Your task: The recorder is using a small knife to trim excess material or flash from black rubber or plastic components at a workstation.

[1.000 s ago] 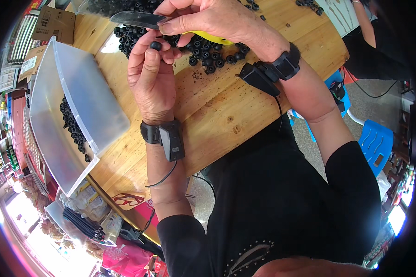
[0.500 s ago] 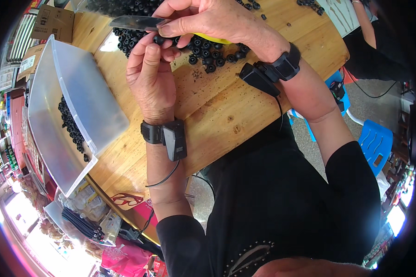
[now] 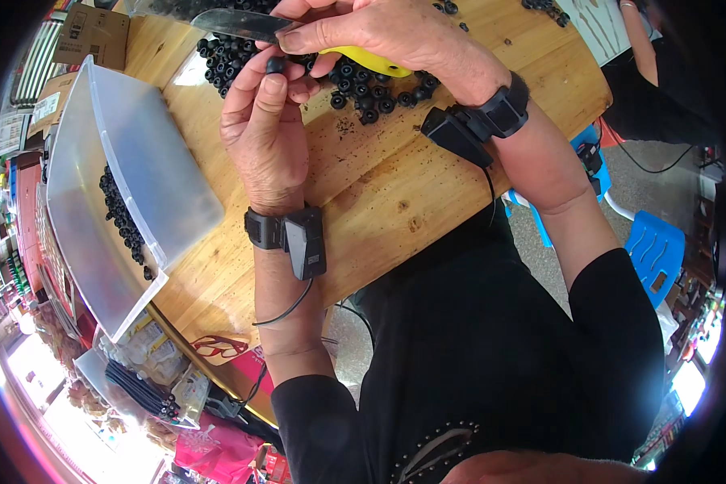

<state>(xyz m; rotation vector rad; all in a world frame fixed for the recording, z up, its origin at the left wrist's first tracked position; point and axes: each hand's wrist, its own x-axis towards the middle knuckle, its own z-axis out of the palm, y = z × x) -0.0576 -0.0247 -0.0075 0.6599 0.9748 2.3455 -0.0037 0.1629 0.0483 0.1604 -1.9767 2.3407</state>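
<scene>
Nearest you, each wrist wears one black strapped device. Your left hand (image 3: 262,133) pinches one small black rubber ring (image 3: 276,64) between thumb and fingers, above the round wooden table (image 3: 379,194). Your right hand (image 3: 371,28) is clenched on a knife (image 3: 234,22) with a yellow handle, mostly hidden in the palm. Beyond lies a pile of black rings (image 3: 363,89), too many to count and cut off at the frame's top. At left, one clear plastic bin (image 3: 113,161) holds more.
</scene>
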